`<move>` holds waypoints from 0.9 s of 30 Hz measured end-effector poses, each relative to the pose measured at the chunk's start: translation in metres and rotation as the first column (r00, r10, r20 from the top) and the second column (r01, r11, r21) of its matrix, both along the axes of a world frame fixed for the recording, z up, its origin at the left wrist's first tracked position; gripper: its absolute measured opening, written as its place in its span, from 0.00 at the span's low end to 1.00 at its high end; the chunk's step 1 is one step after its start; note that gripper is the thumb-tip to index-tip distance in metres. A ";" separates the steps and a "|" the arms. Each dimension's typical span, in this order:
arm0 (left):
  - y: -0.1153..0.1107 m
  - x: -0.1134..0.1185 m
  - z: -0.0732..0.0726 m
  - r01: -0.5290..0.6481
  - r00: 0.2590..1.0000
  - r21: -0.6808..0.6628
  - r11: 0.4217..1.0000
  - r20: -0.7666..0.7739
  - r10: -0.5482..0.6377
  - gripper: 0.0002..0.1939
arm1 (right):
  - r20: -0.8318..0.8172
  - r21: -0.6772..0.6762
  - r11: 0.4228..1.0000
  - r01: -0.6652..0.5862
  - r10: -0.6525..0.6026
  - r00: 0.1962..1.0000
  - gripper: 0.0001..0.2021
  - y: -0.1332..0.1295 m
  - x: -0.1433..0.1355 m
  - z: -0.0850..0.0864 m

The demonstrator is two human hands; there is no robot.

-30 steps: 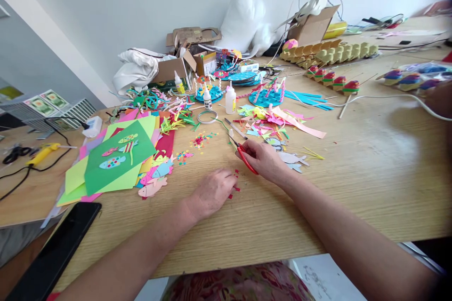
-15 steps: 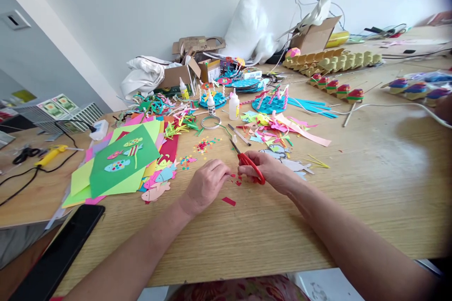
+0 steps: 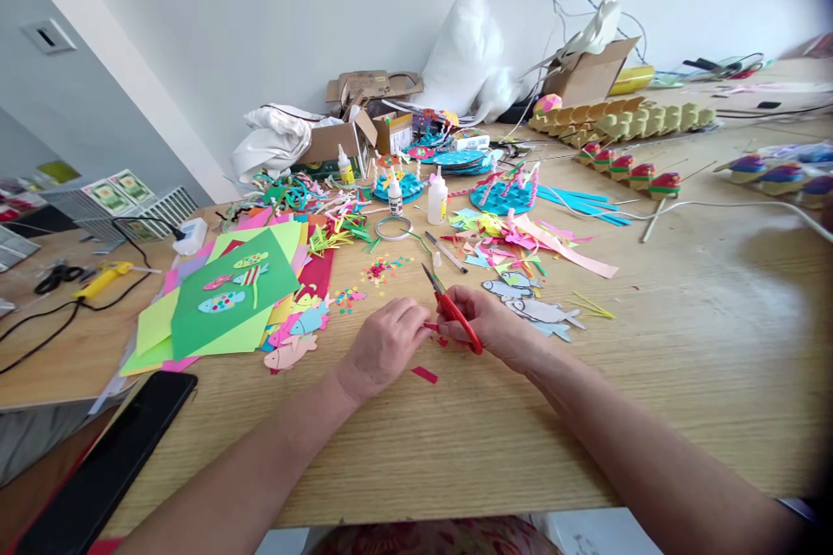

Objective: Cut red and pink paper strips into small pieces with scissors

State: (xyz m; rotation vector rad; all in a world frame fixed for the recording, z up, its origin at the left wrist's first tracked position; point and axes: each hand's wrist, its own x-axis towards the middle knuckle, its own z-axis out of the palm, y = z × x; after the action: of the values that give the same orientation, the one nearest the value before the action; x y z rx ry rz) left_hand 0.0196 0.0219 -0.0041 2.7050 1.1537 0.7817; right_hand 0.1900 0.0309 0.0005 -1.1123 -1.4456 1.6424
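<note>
My right hand [image 3: 495, 321] is closed around the red handles of a pair of scissors [image 3: 459, 317], whose blades point up and away to the left. Just left of it, my left hand [image 3: 385, 345] pinches a small bit of red paper [image 3: 430, 327] at its fingertips. My fingers partly hide that bit. Tiny red scraps lie on the table below the scissors, and a red paper strip [image 3: 424, 375] rests nearer to me. Left of my hands are several cut-out paper fish [image 3: 291, 352] and a green sheet [image 3: 273, 312] bearing decorated fish.
Glue bottles [image 3: 437, 198], a tape roll [image 3: 394, 229], a pen [image 3: 446, 251] and colourful paper scraps [image 3: 514, 232] spread beyond my hands. Grey-blue paper fish [image 3: 540, 310] lie to the right. A black phone [image 3: 123, 460] sits at the table's left edge. Painted egg-carton pieces [image 3: 664, 184] stand farther right.
The view has tilted slightly, shifting the whole scene. My hands have come a little closer together, and more of the red paper bit shows at my left fingertips.
</note>
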 end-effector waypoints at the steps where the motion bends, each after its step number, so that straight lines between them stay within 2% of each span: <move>1: 0.001 0.000 0.002 -0.026 0.996 -0.076 0.997 0.081 0.032 0.06 | -0.003 0.009 1.000 0.010 -0.010 1.000 0.10 0.000 0.000 0.000; 3: 0.002 -0.001 0.005 -0.049 0.971 -0.276 0.960 0.210 0.110 0.07 | -0.006 0.027 0.999 0.026 -0.026 1.000 0.10 -0.001 0.000 0.002; 6: 0.001 -0.001 0.007 0.050 0.933 -0.584 0.811 0.317 0.170 0.13 | -0.005 0.049 0.999 0.022 -0.022 1.000 0.10 -0.002 0.000 0.004; 8: 0.000 0.002 0.005 0.150 0.904 -0.695 0.703 0.385 0.187 0.13 | -0.001 0.061 0.998 0.019 -0.019 1.000 0.11 -0.002 -0.001 0.003; 10: -0.002 0.006 0.003 0.201 0.873 -0.729 0.654 0.436 0.218 0.10 | 0.011 0.072 0.997 0.017 -0.017 1.000 0.12 -0.002 -0.001 0.002; 13: -0.002 0.010 0.000 0.192 0.840 -0.739 0.645 0.464 0.281 0.06 | 0.032 0.098 0.995 -0.008 0.005 0.999 0.12 -0.001 -0.001 -0.001; 16: -0.001 0.011 -0.002 0.152 0.837 -0.742 0.653 0.448 0.314 0.04 | 0.044 0.127 0.991 -0.039 0.033 0.998 0.12 0.000 -0.001 -0.002; 20: 0.001 0.009 -0.002 0.127 0.820 -0.735 0.666 0.456 0.347 0.03 | 0.052 0.105 0.994 -0.032 0.027 0.998 0.12 -0.001 -0.002 -0.003; 27: -0.010 0.003 0.006 0.214 0.767 -0.802 0.558 0.491 0.412 0.03 | -0.011 0.074 0.996 -0.053 0.054 0.998 0.11 -0.003 -0.008 -0.008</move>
State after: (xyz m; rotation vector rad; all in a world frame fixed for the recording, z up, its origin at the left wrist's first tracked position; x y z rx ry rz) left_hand 0.0226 0.0120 0.0016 1.3933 1.0956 0.7851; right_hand 0.1818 0.0277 -0.0071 -1.0282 -1.5268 1.6169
